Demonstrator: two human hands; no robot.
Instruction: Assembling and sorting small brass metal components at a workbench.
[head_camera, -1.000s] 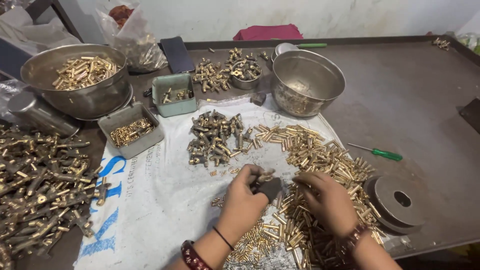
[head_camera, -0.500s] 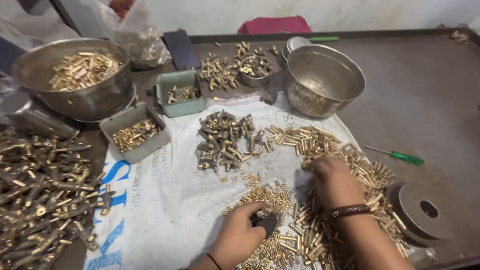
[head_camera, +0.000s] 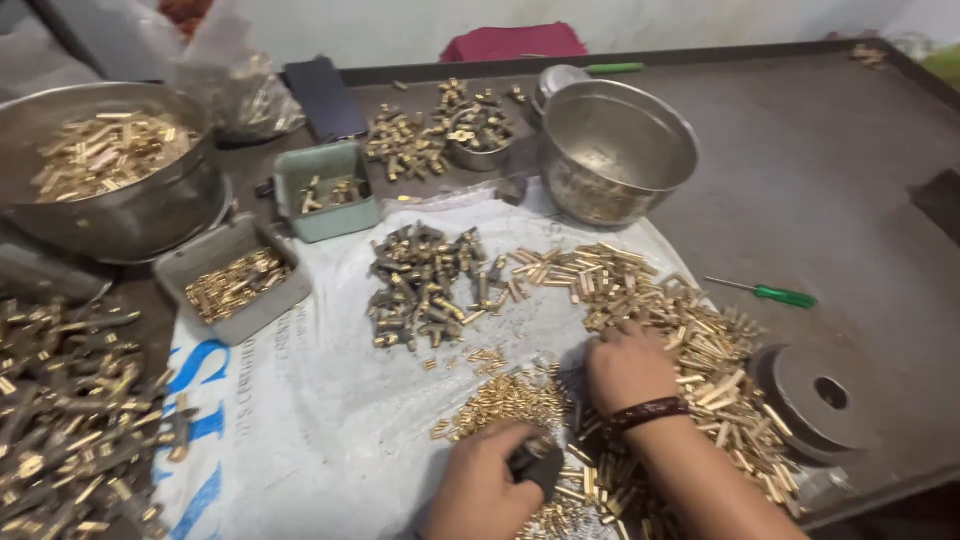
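— Both hands sit a bit differently than half a second ago: the right hand (head_camera: 628, 365) has slid up onto the long brass pins (head_camera: 690, 340), and the left hand (head_camera: 485, 485) is lower now, near the bottom edge.

— What is the left hand doing?

— It is curled around a small dark thing (head_camera: 540, 468), with the fingers pressed on it. I cannot tell what the thing is. It sits by the heap of tiny brass bits (head_camera: 500, 400), low in the middle.

— And the right hand?

— It lies flat on the pins with the fingers close together, like it is feeling through them. It wears a dark red wrist band (head_camera: 648, 410).

— Why is everything on the white sack (head_camera: 300, 420)?

— I think so small bits don't roll away, and each kind keeps its own heap. The darker T-shaped parts (head_camera: 420, 285) sit in the middle.

— And around that?

— An empty steel bowl (head_camera: 615, 150) is at the upper right, a big bowl of brass (head_camera: 110, 170) upper left, two little trays (head_camera: 240, 285) beside it, and a green screwdriver (head_camera: 765, 293) on the right.
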